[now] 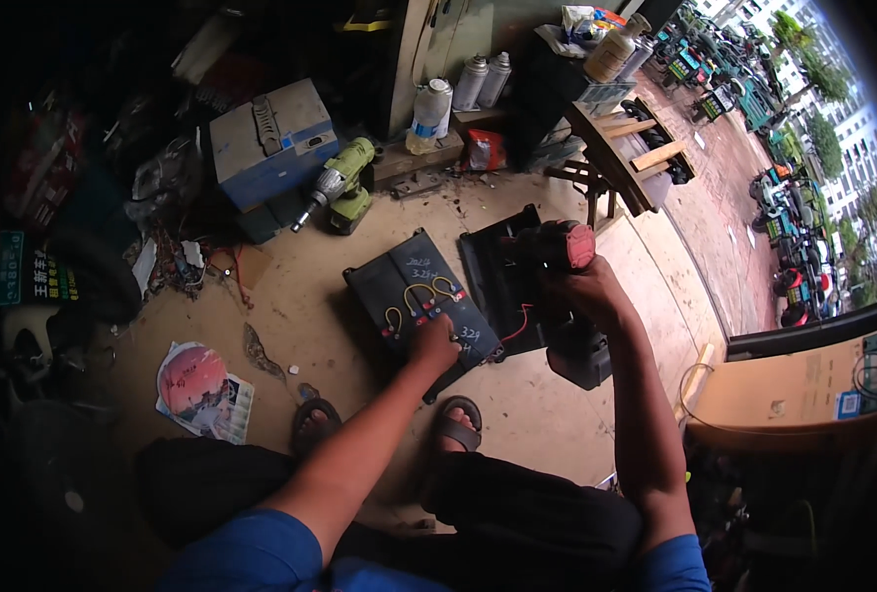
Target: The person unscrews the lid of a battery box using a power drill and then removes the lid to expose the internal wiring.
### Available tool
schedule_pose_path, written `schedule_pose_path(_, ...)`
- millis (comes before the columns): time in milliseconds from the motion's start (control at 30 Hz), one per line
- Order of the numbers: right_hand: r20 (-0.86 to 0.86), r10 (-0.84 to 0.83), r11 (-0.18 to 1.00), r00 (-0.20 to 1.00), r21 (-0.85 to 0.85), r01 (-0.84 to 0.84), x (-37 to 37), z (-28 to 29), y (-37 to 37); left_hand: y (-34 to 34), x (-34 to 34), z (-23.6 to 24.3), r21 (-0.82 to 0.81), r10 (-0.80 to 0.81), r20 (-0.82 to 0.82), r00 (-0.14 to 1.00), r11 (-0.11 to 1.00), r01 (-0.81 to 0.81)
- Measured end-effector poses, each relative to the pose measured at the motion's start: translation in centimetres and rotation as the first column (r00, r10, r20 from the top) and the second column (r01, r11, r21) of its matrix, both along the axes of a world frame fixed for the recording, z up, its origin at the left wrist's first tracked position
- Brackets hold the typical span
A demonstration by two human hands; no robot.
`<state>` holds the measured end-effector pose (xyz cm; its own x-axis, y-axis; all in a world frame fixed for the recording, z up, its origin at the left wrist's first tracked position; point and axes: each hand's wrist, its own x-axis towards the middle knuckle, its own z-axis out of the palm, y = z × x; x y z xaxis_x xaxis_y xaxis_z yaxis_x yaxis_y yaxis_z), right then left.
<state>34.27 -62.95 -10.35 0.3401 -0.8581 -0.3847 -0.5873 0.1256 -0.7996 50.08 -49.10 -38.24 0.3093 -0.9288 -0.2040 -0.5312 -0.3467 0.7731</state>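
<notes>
On the floor before me lies a black battery pack (387,288), with yellow wire loops, small red and blue terminals and white handwriting on top. My left hand (436,343) is over its near part, fingers closed; whatever they pinch is too small to tell. My right hand (596,291) grips a black and red cordless drill (567,249) by its handle, with the drill's battery base hanging below the fist. The drill's front end is dark and hard to make out. Under it, beside the pack, lies an open black case (490,259), and a thin red wire (525,321) shows there.
A green cordless drill (344,185) stands ahead, beside a blue box (272,143) with a wrench on it. A bottle (428,116) and spray cans (471,83) stand behind. A wooden stool (611,158) is at far right, a cardboard box (784,393) at right. A round pink fan (193,380) lies left.
</notes>
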Motion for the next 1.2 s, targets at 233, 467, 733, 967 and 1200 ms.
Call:
schedule_pose_path(233, -0.055, 0.010, 1.000, 0.998, -0.025, -0.011, -1.9, -2.7, -0.1, -0.2, -0.9, -0.9, -0.084, 0.017, -0.049, 0.999, 0.996, -0.021)
schedule_pose_path(467, -0.162, 0.133, 0.991, 0.978, 0.034, -0.129, 0.1, -3.5, 1.0, 0.0, -0.4, -0.5, -0.054, 0.042, 0.004, 0.999, 0.998, -0.042)
schedule_pose_path(733, -0.158, 0.208, 0.978, 0.965, 0.008, -0.210, 1.2, -6.0, 1.3, -1.0, 2.5, -0.6, -0.028, -0.178, -0.385, 0.906, 0.983, 0.181)
schedule_pose_path(967, -0.147, 0.291, 0.956, 0.945, 0.023, -0.291, 1.5, -9.5, 2.2, -0.7, 1.3, -0.2, 0.083, -0.318, -0.340, 0.885, 0.927, 0.366)
schedule_pose_path(1200, -0.214, 0.395, 0.918, 0.894, 0.129, -0.375, 3.6, -8.7, 2.9, -1.0, 1.1, -1.5, 0.130, -0.267, -0.374, 0.888, 0.933, 0.335)
